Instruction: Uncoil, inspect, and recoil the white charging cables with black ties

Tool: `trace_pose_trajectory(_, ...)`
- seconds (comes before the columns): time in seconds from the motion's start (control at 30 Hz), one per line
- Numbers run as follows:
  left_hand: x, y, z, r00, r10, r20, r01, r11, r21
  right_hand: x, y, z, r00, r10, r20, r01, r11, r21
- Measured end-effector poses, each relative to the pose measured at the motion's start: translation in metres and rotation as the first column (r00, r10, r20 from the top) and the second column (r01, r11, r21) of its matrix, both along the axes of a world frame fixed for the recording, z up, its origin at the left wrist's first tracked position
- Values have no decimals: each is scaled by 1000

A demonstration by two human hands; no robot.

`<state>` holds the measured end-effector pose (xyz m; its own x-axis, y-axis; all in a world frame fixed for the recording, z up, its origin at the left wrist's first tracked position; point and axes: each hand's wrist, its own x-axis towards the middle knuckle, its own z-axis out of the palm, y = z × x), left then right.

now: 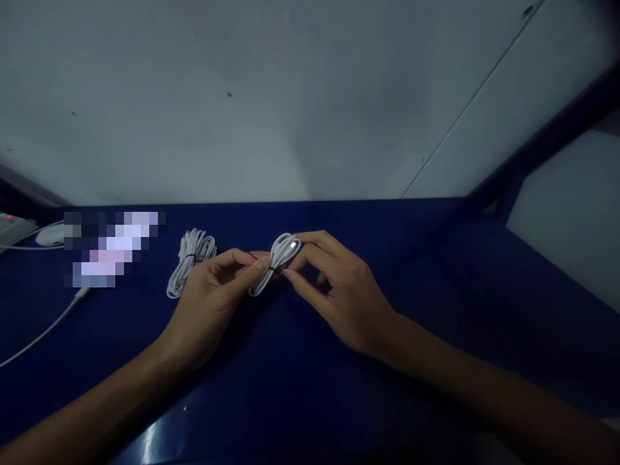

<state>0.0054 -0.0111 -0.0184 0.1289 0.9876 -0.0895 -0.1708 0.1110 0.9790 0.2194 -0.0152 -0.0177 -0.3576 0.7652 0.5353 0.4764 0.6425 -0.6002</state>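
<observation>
A coiled white cable (281, 250) is held up between my two hands, with a thin black tie around its middle. My left hand (220, 281) pinches the coil near the tie between thumb and fingers. From the other side, my right hand (334, 278) grips it with curled fingers, the thumb close to the tie. A bright metal plug end shows at the coil's upper right. On the table just beyond my left hand lies a second white cable bundle (191, 258), also bound with a black tie and partly covered by that hand.
The blue tabletop (300, 387) meets a pale wall panel (242, 129) at the back. At left lies a pixelated lit device (116, 252) with a white cord (53, 332) plugged in. Behind it are a white object (50, 234) and a box with a red light (13, 226).
</observation>
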Motion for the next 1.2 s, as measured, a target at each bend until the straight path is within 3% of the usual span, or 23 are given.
trace_pose_trajectory(0.57, 0, -1, 3, 998, 17, -54, -15, 999, 38, 2, 6, -2, 996, 90, -11, -89, 995, 52)
trace_pose_trajectory(0.83, 3, -4, 5, 1000, 14, -4, -13, 999, 44, 1, 3, 0, 988, 133, -84, -132, 991, 12)
trace_pose_trajectory(1.07, 2, -8, 9, 996, 25, 88, -20, 998, -64, 2, 6, 10, 975, 147, -165, -154, 988, -30)
trace_pose_trajectory(1.2, 1, -7, 12, 993, -4, 117, 11, 998, -59, 3, 6, 11, 964, 168, -207, -181, 982, -48)
